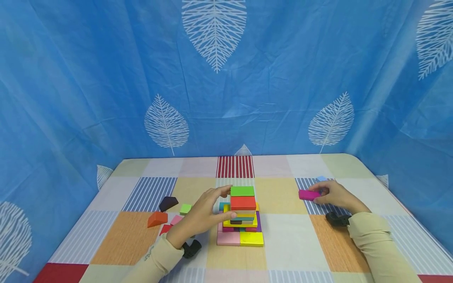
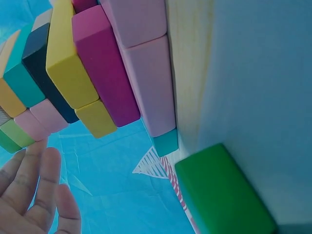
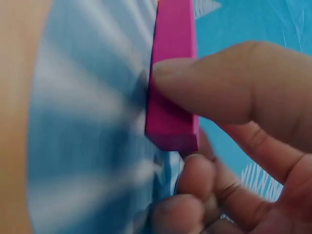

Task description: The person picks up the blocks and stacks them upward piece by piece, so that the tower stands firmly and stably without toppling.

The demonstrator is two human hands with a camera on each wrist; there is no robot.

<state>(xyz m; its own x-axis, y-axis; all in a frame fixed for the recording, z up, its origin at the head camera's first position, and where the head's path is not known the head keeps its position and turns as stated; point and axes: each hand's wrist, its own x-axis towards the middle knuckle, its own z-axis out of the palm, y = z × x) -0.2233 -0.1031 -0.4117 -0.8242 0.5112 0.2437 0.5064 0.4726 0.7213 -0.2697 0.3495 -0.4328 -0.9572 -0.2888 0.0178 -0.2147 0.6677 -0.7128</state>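
Note:
A layered tower of coloured blocks (image 1: 243, 203) stands mid-table, with a green block (image 1: 242, 191) on top and a pink and yellow base. My left hand (image 1: 201, 212) is at the tower's left side, thumb in front and the other fingers behind. In the left wrist view its fingers (image 2: 41, 185) are loosely extended, fingertips right at the light green block (image 2: 17, 132). Off to the right, my right hand (image 1: 334, 195) pinches a magenta block (image 1: 308, 195) low over the striped cloth. Its thumb (image 3: 195, 83) presses the block's face in the right wrist view.
Left of the tower lie loose blocks: a black one (image 1: 168, 203), an orange one (image 1: 157, 219), a light green one (image 1: 185, 209) and others partly behind my left arm. A light blue block (image 1: 321, 178) lies beyond my right hand. A blue curtain (image 1: 226, 98) encloses the table.

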